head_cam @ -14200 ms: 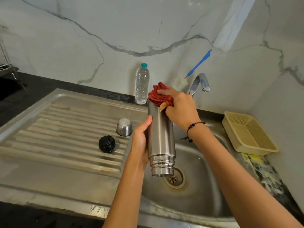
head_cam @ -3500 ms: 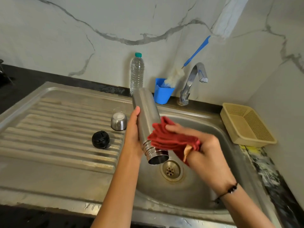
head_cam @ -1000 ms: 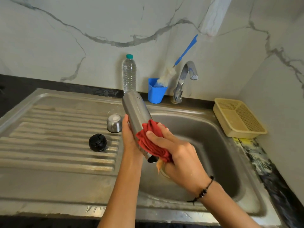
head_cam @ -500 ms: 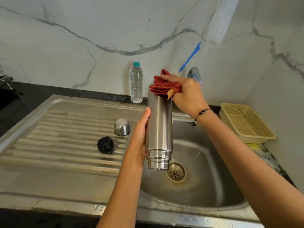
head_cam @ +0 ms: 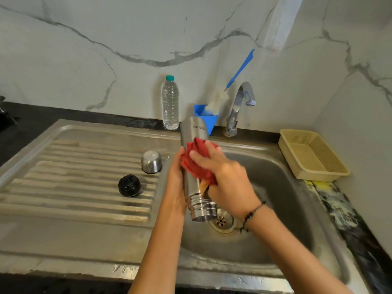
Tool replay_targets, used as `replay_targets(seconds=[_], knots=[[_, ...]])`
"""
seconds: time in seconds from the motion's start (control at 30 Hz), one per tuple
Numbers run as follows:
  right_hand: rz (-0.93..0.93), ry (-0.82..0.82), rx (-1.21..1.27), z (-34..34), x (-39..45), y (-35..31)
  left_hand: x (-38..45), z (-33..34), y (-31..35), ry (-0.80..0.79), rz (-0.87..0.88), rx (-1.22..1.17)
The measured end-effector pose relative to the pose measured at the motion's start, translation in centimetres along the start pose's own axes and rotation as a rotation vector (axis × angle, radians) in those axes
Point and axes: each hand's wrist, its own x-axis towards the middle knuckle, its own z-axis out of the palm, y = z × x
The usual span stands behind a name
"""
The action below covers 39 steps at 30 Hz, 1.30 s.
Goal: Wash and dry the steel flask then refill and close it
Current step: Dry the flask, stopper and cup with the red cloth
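Observation:
The steel flask (head_cam: 194, 132) is held upside down over the sink basin (head_cam: 282, 200), its open mouth pointing down near the drain (head_cam: 221, 222). My left hand (head_cam: 176, 183) grips its left side. My right hand (head_cam: 227, 179) presses a red cloth (head_cam: 195, 160) against the middle of the flask body. The flask's steel cup (head_cam: 151, 161) stands upside down on the drainboard (head_cam: 70, 166), and the black stopper (head_cam: 129, 185) lies in front of it. A clear water bottle (head_cam: 170, 103) with a teal cap stands against the wall.
A blue cup (head_cam: 210, 122) holds a bottle brush (head_cam: 240, 70) beside the tap (head_cam: 239, 107). A beige plastic basket (head_cam: 311, 155) sits on the counter to the right. Marble walls close the back and right sides.
My right hand with the red cloth has slid from the flask's upturned base down to the middle of its body. The flask has tilted slightly and sits lower over the drain.

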Motion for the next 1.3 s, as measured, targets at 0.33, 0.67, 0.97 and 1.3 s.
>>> replay_targets(seconds=[0.33, 0.67, 0.97, 1.3], knots=[[0.039, 0.032, 0.268, 1.5, -4.0, 2.5, -0.2, -0.1, 0.3, 0.160, -0.046, -0.078], [0.187, 0.294, 0.858, -3.6, -1.0, 3.4, -0.2, 0.4, 2.7, 0.159, 0.193, 0.355], [-0.325, 0.315, 0.169, -4.6, 7.8, 2.2, -1.5, 2.6, 3.3, -0.103, 0.271, 0.493], [-0.210, 0.233, 0.653, -4.3, 6.8, 3.0, -0.9, 1.8, 2.7, -0.145, 0.237, 0.424]])
